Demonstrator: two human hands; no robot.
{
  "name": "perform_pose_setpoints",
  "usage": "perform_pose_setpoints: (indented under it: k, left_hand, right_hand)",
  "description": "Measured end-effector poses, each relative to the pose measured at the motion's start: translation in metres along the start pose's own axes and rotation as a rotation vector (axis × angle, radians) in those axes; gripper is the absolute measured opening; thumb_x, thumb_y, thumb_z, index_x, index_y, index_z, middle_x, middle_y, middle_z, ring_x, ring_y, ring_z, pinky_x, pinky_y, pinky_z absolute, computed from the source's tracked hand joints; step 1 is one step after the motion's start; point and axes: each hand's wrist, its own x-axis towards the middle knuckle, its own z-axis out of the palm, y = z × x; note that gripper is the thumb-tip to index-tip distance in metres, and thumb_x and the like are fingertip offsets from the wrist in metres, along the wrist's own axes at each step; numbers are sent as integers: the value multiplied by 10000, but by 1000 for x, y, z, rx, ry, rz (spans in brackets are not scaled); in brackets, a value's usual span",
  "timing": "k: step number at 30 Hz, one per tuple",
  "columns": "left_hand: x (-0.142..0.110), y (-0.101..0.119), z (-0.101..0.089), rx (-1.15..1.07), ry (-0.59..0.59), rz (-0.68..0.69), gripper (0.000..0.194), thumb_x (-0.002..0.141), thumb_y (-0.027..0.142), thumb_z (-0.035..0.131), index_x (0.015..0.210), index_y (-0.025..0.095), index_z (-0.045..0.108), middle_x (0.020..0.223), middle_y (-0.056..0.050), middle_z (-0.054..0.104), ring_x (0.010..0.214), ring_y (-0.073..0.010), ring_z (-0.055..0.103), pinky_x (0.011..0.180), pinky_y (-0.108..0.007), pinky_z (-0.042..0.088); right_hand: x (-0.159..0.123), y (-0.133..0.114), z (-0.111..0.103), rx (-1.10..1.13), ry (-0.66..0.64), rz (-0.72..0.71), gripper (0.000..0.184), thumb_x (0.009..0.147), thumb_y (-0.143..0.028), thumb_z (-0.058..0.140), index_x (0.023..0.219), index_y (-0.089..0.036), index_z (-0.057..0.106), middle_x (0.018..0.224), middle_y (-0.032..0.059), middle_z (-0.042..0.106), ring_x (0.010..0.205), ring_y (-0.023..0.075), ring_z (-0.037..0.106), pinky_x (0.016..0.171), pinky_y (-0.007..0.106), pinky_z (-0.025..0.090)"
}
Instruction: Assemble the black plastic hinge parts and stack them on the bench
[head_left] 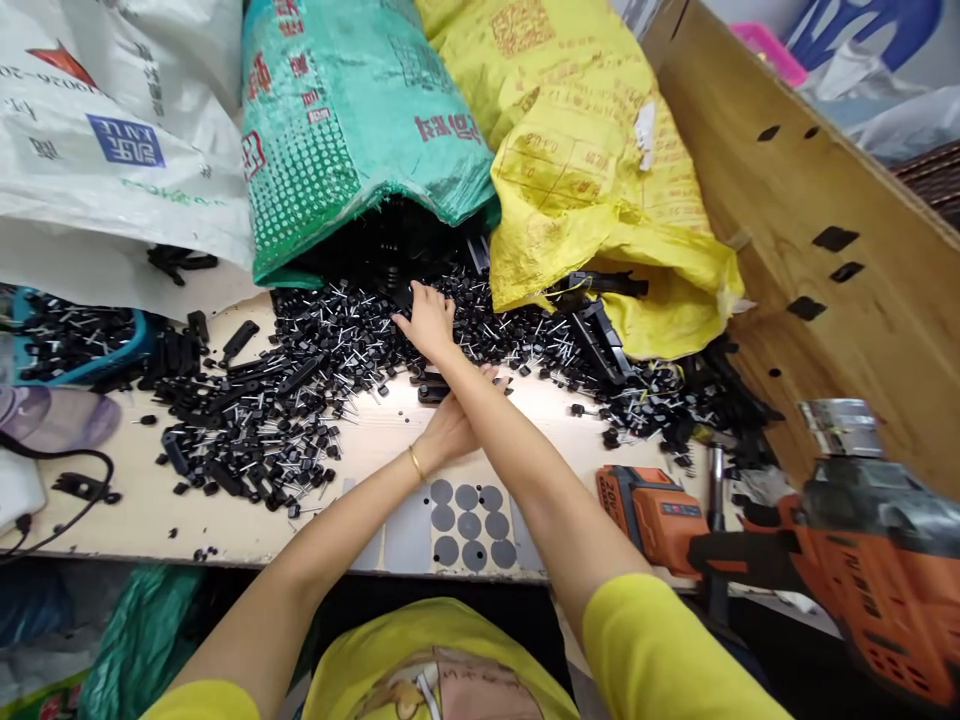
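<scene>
1. Two hands are seen, with the forearms crossed, the right one above the left.
2. The right hand (429, 318) is stretched over the pile of black-headed pins (337, 335), near the mouth of the green sack; its thumb is held apart from its fingers, but whether a pin is pinched cannot be told.
3. The left hand (450, 428) is placed nearer the table's near edge, partly covered by the right forearm; its grip cannot be told.
4. Two black plastic strips (433, 394) are seen just beside the left hand, between it and the pile; they are set nearer the near edge than the right hand.
5. The pins, too many to be counted, are heaped across the table (367, 440), mostly toward its far edge and to the left of both hands.
6. Three sacks are ranged along the far edge: one white (120, 130), one green (360, 110), one yellow (585, 150).
7. One blue basket (97, 370), filled with black parts, is placed toward the left edge.
8. Nine grey discs (469, 525), in three rows of three, are laid at the near edge.
9. One orange power tool (870, 580) is seen at the near right corner.
</scene>
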Motion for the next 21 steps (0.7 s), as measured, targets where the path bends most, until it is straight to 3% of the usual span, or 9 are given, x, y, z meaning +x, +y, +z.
perform_pose_setpoints:
  k: [3,7,9,14,18,21]
  left_hand:
    - [-36,10,-14,14,23,-66,617,913,422,414,1422,115,250,1468,-210,306,1405,-335,197,1123,-576,192]
    - [-87,10,-23,61,-3,-164,656,890,457,466,1425,129,275,1494,-224,238,1412,-344,174,1126,-565,207]
    - [-99,5,-20,49,-6,-216,647,894,461,456,1419,119,294,1483,-231,254,1406,-345,189,1122,-556,228]
    - [-100,-2,-14,-100,63,-246,581,903,450,448,1398,170,328,1455,-181,314,1380,-309,253,1105,-543,281]
    - [-105,12,-29,-410,224,-373,449,937,382,397,1345,196,386,1299,-149,469,1238,-248,445,1018,-467,420]
    - [-115,31,-41,-717,250,-453,545,902,421,469,1381,211,319,1237,-146,504,1133,-232,536,864,-376,532]
  right_hand:
    - [12,4,4,-27,-28,18,415,846,-220,530,1244,-109,488,1210,155,589,1167,284,452,1005,452,274]
    - [-15,41,-26,165,112,67,416,819,-230,530,1225,-143,517,1225,125,594,1131,263,491,969,412,352]
    - [-43,62,-42,370,145,140,443,787,-267,549,1209,-137,518,1191,126,607,1053,240,543,915,381,414]
    - [-128,92,-69,1006,34,394,535,719,-412,602,1181,-166,492,1024,77,620,767,155,613,683,307,499]
    - [-196,93,-80,1093,-19,401,530,657,-394,701,1121,-214,520,1064,58,594,789,145,602,702,302,510]
    - [-239,89,-82,1055,-151,394,490,693,-397,698,1115,-213,530,1057,68,601,807,160,598,726,318,511]
